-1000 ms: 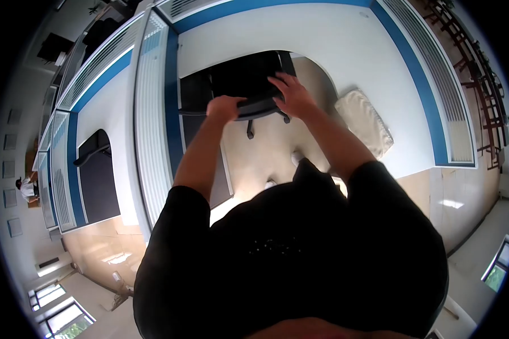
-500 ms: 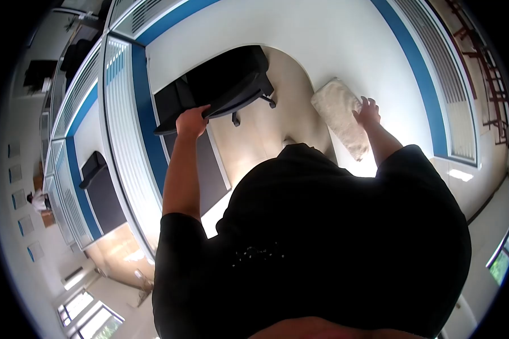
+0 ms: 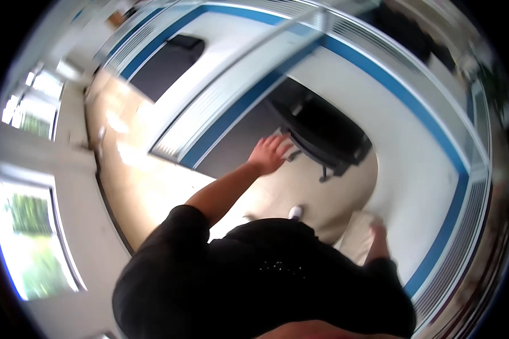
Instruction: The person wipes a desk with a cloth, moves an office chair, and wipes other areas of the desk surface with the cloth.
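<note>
My left hand is open with its fingers spread, just beside the lower edge of a black office chair. The chair stands in the curved cutout of a white desk. At lower right, my right hand rests at the edge of a beige folded cloth on the desk. Blur smears that hand's fingers, so their grip on the cloth does not show. My black shirt covers part of the view below the cloth.
Blue-edged glass partitions enclose the desk. Another booth with a dark chair lies at upper left. Pale floor runs along the left wall, which has windows. A white shoe shows below the chair.
My left hand has let go of the chair's edge and its fingers have spread. The view has swung left, bringing the windows closer. My right hand stays at the cloth.
</note>
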A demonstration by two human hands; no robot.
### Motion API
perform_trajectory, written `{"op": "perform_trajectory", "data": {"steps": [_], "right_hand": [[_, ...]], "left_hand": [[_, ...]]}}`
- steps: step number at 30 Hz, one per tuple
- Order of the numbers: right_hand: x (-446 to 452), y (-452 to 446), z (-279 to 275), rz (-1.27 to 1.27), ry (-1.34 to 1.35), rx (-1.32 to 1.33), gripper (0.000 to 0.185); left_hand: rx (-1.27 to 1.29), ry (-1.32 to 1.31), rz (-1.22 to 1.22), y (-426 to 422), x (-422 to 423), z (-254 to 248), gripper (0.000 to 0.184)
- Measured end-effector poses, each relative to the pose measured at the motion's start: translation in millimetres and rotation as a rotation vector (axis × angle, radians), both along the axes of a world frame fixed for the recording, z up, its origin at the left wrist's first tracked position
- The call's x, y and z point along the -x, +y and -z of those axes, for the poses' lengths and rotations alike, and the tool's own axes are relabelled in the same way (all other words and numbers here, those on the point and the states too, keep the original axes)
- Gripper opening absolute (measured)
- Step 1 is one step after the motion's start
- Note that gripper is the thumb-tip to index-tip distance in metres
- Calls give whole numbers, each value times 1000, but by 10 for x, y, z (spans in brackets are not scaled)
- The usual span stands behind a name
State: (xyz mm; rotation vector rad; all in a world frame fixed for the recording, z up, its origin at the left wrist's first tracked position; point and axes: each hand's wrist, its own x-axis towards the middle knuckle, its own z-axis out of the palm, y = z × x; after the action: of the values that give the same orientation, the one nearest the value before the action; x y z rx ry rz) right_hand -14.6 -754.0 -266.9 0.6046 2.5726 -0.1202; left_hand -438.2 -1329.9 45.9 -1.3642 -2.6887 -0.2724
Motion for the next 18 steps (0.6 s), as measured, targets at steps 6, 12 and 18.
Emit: {"op": "perform_trajectory", "data": {"steps": [6, 12, 18], "right_hand": [[409, -1341, -1632, 435, 328, -39, 44], [657, -2252, -1847, -164, 357, -152, 38], [1092, -3983, -1784, -307, 536, 172, 48]], "left_hand": [[385, -772, -660, -3155, -1924, 1814, 48], [419, -1300, -1402, -5914, -4643, 2221, 35], [33, -1500, -1633, -7022, -6188, 2674, 39]]}}
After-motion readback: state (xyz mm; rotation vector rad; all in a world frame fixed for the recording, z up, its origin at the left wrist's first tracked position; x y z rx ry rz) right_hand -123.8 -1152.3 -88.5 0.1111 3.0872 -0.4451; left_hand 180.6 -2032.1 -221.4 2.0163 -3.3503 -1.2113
